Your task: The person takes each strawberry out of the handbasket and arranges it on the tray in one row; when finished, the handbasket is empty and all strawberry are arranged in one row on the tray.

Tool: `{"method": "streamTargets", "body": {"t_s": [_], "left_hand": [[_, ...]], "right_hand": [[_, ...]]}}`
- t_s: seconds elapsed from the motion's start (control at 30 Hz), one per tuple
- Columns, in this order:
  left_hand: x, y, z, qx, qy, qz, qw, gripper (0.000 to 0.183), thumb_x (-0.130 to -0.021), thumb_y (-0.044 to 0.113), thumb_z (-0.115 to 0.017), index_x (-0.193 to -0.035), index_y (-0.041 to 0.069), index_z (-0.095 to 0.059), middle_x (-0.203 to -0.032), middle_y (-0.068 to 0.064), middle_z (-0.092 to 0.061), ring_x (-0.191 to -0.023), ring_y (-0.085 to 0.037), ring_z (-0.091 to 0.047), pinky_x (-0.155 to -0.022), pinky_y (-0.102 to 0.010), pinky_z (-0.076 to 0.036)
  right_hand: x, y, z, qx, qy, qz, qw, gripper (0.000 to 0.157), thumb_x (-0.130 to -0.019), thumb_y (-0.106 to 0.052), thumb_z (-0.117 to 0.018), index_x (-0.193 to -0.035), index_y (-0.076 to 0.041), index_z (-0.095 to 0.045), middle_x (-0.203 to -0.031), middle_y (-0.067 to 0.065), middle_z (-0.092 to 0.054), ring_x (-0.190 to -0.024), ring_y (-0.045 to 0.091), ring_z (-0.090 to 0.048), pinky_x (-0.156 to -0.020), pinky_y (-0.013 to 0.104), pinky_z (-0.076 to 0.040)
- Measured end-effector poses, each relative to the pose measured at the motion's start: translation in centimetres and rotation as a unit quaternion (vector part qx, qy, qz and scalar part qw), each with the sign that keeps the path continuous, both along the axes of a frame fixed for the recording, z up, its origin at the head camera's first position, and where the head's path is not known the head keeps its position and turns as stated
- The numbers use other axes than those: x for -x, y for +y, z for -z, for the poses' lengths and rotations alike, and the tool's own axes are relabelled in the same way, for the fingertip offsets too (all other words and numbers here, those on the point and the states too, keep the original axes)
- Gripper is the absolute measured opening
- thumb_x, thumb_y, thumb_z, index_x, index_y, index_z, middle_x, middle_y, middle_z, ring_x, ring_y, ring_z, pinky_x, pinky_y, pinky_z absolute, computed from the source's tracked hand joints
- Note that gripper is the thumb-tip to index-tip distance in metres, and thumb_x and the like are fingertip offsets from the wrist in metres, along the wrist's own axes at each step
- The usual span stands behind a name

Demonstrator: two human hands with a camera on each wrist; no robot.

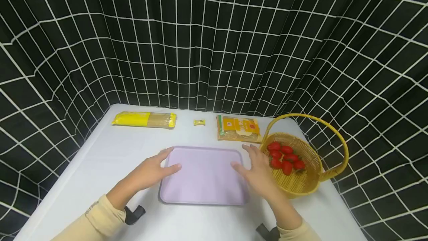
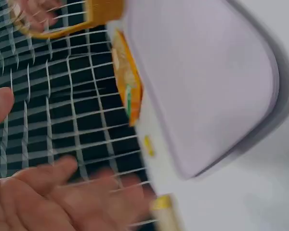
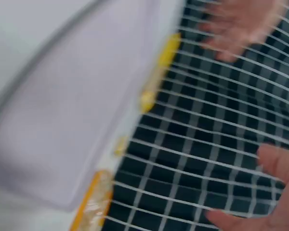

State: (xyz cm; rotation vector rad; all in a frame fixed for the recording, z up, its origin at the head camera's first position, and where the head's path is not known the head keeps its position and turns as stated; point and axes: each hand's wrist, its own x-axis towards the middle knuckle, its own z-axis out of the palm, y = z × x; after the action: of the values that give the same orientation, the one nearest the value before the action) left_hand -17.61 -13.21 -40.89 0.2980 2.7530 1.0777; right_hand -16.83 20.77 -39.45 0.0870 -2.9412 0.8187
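A pale purple tray (image 1: 204,176) lies flat on the white table, nothing on it. My left hand (image 1: 152,170) hovers by its left edge, thumb and fingers spread and holding nothing. Over the tray's right side my right hand (image 1: 257,168) is held the same way, fingers apart, close to the basket. The wicker basket (image 1: 309,185) with a tall handle stands at the right and contains several red strawberries (image 1: 287,167). In the left wrist view the left hand's fingers (image 2: 62,192) are loosely extended; the right wrist view shows the right hand's fingers (image 3: 279,163) apart.
Along the table's far side lie a long yellow pack of noodles (image 1: 143,119), a small yellow wrapped piece (image 1: 199,122) and an orange-labelled bag of bread (image 1: 238,128). Black grid-patterned cloth (image 1: 200,40) hangs around the back and sides.
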Motion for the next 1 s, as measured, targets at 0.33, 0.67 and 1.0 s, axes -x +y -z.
{"method": "streamTargets", "body": {"t_s": [0.33,0.67,1.0], "left_hand": [[3.1,-4.2,7.1,-0.259,-0.212,-0.143,0.9315,0.059,-0.089,0.020,-0.070,-0.138,-0.005,-0.047,-0.128,-0.026,-0.057,-0.097,-0.030,-0.068,-0.079,-0.038,-0.061],[4.7,-2.3,9.7,-0.244,-0.214,-0.163,0.9317,0.064,-0.080,0.016,-0.079,-0.135,-0.004,-0.052,-0.101,-0.013,-0.069,-0.085,-0.024,-0.070,-0.071,-0.035,-0.062],[4.8,-2.6,9.4,-0.206,-0.200,-0.177,0.9414,0.053,-0.083,0.011,-0.073,-0.132,-0.003,-0.057,-0.091,-0.009,-0.070,-0.077,-0.018,-0.069,-0.069,-0.031,-0.062]], "right_hand": [[-1.3,4.2,-0.3,0.174,-0.098,-0.006,0.980,0.031,-0.095,-0.038,-0.064,-0.109,-0.011,-0.070,-0.088,0.001,-0.069,-0.081,0.018,-0.062,-0.074,0.031,-0.054],[-1.8,5.6,1.2,0.170,-0.129,-0.036,0.976,0.028,-0.096,-0.029,-0.062,-0.116,-0.009,-0.067,-0.094,0.002,-0.069,-0.080,0.021,-0.061,-0.073,0.036,-0.053],[-0.9,12.4,-1.7,0.171,-0.119,-0.019,0.978,0.048,-0.099,-0.040,-0.056,-0.127,-0.001,-0.059,-0.112,0.014,-0.068,-0.098,0.026,-0.064,-0.082,0.038,-0.056]]}}
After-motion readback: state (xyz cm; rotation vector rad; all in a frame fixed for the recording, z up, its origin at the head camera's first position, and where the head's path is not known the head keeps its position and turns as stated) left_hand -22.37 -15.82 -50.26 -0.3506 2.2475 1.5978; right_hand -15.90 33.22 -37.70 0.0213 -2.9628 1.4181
